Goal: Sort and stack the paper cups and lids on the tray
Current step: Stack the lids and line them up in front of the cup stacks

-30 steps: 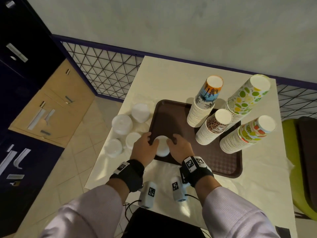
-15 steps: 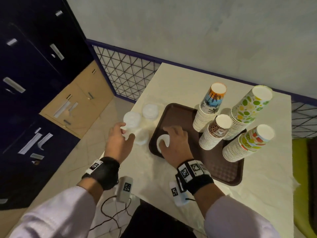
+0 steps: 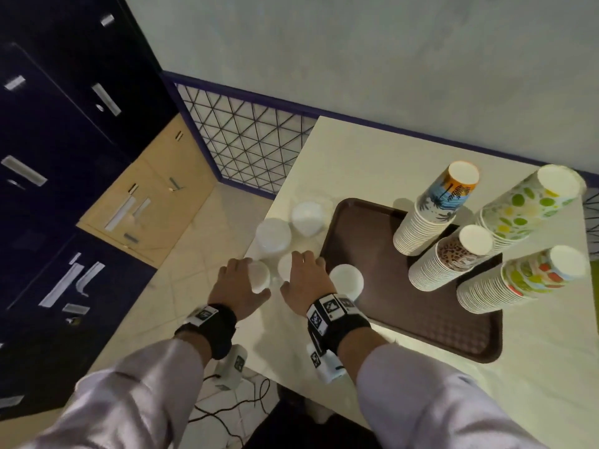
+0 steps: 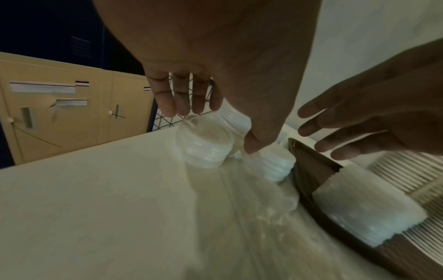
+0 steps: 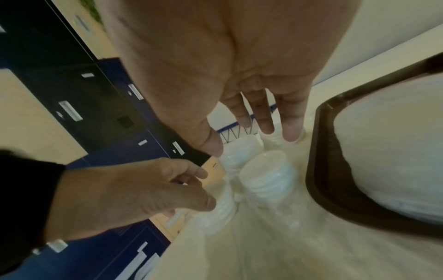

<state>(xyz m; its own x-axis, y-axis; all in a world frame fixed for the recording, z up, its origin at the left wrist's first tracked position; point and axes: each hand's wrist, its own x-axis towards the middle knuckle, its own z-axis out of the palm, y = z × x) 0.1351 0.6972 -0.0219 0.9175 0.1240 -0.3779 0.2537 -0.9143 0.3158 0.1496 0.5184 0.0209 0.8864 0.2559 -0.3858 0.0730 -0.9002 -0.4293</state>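
Note:
A brown tray (image 3: 366, 228) carries several tall stacks of printed paper cups (image 3: 453, 260) on its right side. One stack of white lids (image 3: 346, 280) stands at its near-left corner. More lid stacks (image 3: 306, 215) stand on the white table left of the tray. My left hand (image 3: 249, 280) cups over the nearest lid stack (image 4: 203, 147), fingers behind it and thumb beside it, without a firm hold. My right hand (image 3: 298, 270) hovers with straight fingers over the neighbouring lid stack (image 5: 266, 176), just left of the tray rim (image 5: 316, 170).
The table's left edge (image 3: 259, 254) runs close beside the loose lid stacks, with tiled floor below. Dark and beige lockers (image 3: 81, 157) stand to the left and a wire mesh panel (image 3: 246, 140) behind. A green seat (image 3: 593, 286) sits at the far right.
My right hand has let go of the lid stack on the tray and moved left over the table lids. My left hand has come down over the nearest loose stack.

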